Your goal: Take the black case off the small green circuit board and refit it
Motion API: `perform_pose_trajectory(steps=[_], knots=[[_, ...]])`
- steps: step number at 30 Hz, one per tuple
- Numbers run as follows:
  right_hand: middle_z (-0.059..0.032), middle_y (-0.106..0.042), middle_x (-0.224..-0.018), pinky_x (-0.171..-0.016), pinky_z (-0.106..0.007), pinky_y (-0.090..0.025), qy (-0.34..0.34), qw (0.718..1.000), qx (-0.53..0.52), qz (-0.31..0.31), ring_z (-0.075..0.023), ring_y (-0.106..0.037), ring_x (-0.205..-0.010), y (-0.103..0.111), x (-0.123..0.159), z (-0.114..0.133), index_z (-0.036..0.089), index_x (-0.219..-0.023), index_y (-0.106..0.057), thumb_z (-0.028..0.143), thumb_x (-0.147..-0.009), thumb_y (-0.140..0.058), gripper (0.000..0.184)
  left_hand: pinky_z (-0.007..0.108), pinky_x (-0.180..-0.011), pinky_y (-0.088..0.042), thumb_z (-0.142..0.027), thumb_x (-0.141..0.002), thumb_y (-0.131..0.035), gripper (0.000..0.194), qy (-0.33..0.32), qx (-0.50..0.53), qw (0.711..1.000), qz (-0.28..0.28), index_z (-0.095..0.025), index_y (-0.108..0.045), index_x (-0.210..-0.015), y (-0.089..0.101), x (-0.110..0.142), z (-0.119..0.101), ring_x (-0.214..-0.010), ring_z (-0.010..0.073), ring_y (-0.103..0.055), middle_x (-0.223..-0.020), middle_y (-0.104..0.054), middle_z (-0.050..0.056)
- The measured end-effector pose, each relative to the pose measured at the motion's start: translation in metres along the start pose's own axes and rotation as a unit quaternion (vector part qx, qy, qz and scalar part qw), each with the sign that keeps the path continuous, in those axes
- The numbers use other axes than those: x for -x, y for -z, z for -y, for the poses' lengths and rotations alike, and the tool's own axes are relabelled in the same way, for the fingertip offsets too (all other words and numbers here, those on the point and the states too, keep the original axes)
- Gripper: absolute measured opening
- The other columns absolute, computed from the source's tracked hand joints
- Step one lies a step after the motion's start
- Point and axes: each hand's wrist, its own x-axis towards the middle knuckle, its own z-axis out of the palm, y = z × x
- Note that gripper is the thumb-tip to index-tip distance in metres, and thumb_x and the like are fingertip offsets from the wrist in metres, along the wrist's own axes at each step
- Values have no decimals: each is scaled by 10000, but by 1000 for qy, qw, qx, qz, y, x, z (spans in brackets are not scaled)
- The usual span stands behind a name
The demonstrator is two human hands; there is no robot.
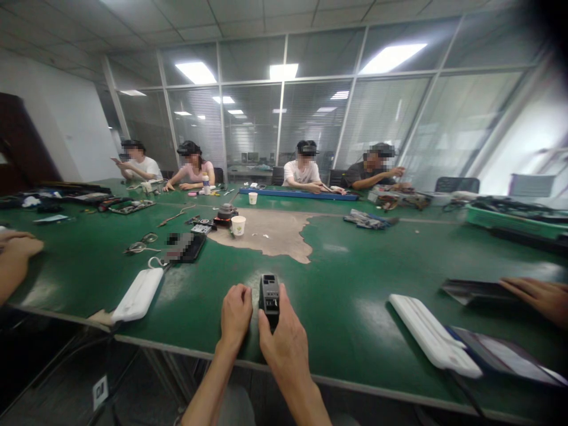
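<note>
In the head view, my right hand (286, 334) grips a dark grey boxy device (269, 291) with thumb and fingers on its two sides. Slots and small openings show on the device's upper face, but its exact kind is unclear. It stands over the green table close to the front edge, its lower end partly covered by the hand. Just left of it, my left hand (236, 313) is curled closed near the tabletop. Its inner fingers are hidden, so anything in them cannot be seen.
A white power bank (138, 294) lies left, another white case (432, 334) right. Ahead are a paper cup (238, 225), glasses (141, 243), gloves (369, 219) and a green basket (510, 220). Co-workers' hands (539, 296) reach in at both sides; several people sit opposite.
</note>
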Motion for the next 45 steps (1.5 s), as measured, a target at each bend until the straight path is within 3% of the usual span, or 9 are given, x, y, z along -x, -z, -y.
perform_pose_trajectory(steps=[9, 14, 20, 30, 38, 45], knots=[[-207, -505, -1355, -916, -441, -500, -20, 999, 27, 38, -311, -581, -1142, -12, 7, -11, 46, -1454, -278, 287, -853, -498, 683, 247, -694, -373, -338, -920, -388, 303, 3, -8, 1000, 0, -195, -578, -733, 0, 0, 0, -728, 147, -550, -742, -586, 27], [-208, -465, -1391, -977, -474, -456, 25, 1000, 10, 0, -313, -490, -1248, -20, 21, -22, 66, -1449, -284, 336, -869, -510, 679, 248, -695, -373, -345, -916, -397, 300, 1, -14, 1000, -4, -194, -574, -727, -1, 0, 1, -725, 147, -551, -738, -587, 26], [-182, -389, -1454, -1060, -492, -376, 29, 998, -45, -29, -298, -395, -1325, -14, 8, -24, 101, -1462, -263, 423, -848, -577, 761, 245, -694, -377, -347, -909, -408, 290, 1, -11, 1000, -1, -194, -579, -732, -2, 1, 2, -727, 146, -550, -745, -590, 26], [-148, -405, -1451, -1069, -473, -374, 73, 996, -58, -5, -260, -397, -1327, -28, 17, -32, 137, -1468, -254, 339, -895, -521, 665, 248, -690, -377, -332, -912, -404, 289, -3, -10, 1000, 4, -192, -592, -743, 0, 2, 0, -718, 146, -547, -736, -587, 29], [-160, -431, -1432, -1054, -468, -392, 68, 997, -46, -1, -264, -427, -1308, -32, 18, -38, 126, -1453, -299, 331, -912, -488, 609, 247, -693, -381, -341, -914, -401, 300, -9, -7, 1000, -9, -196, -598, -740, -1, 3, 0, -723, 148, -555, -743, -596, 31], [-163, -481, -1392, -1037, -466, -406, 22, 996, -86, -7, -269, -473, -1271, -20, 10, -25, 120, -1433, -350, 382, -898, -505, 616, 243, -687, -384, -330, -912, -403, 293, -7, -5, 1000, -6, -195, -588, -730, 1, 3, -1, -721, 147, -559, -742, -596, 31]])
